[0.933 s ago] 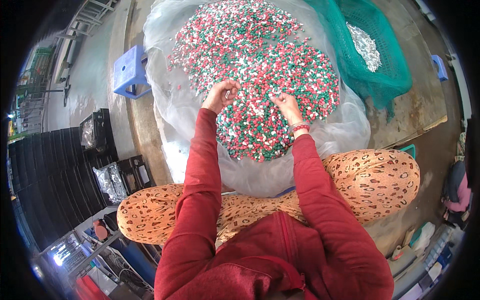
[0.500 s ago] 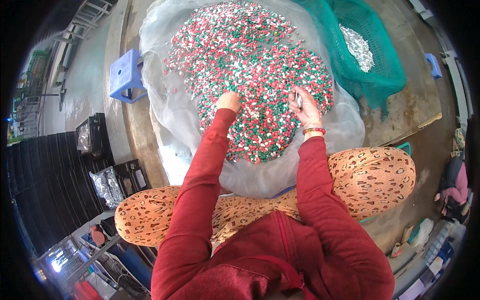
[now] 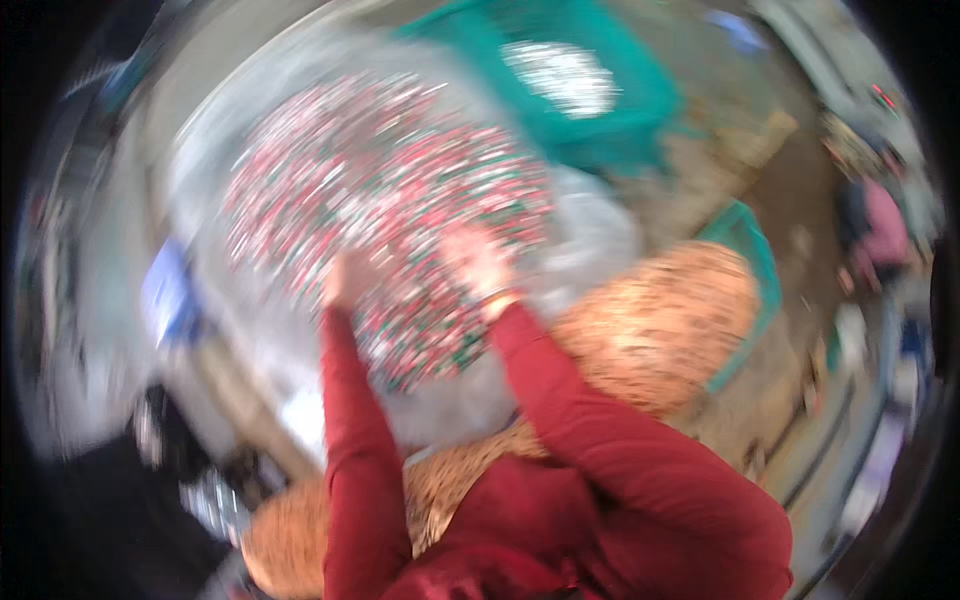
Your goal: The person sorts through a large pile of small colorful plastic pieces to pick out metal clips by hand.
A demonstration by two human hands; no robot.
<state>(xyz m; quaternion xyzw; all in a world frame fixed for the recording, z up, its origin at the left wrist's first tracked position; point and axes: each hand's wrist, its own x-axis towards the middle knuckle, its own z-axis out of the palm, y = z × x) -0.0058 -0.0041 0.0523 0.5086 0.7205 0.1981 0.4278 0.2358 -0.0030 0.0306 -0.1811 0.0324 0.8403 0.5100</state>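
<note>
A wide heap of small red, green and white pieces point(image 3: 300, 185) is spread on a pale translucent sheet point(image 3: 215, 150); motion smears the whole picture. My left hand point(image 3: 350, 278) is down at the near left part of the heap. To its right, my right hand point(image 3: 478, 262) rests over or on the pieces, a band around its wrist. Blur hides the fingers of both hands, and whatever they hold cannot be made out. Beyond the heap, to the right, a green mesh-lined basket point(image 3: 640, 95) contains a silvery-white pile point(image 3: 565, 78).
A blue plastic stool point(image 3: 172, 300) stands left of the sheet. Black trays point(image 3: 110, 510) lie at the lower left. Another green container edge point(image 3: 762, 290) shows beside my right knee point(image 3: 670, 325). Farther right is another person in a pink top point(image 3: 882, 225).
The view has swung, so the heap, sheet and basket now appear farther left. Earlier, my right hand held a small silvery object; now blur hides it. Both hands remain over the heap.
</note>
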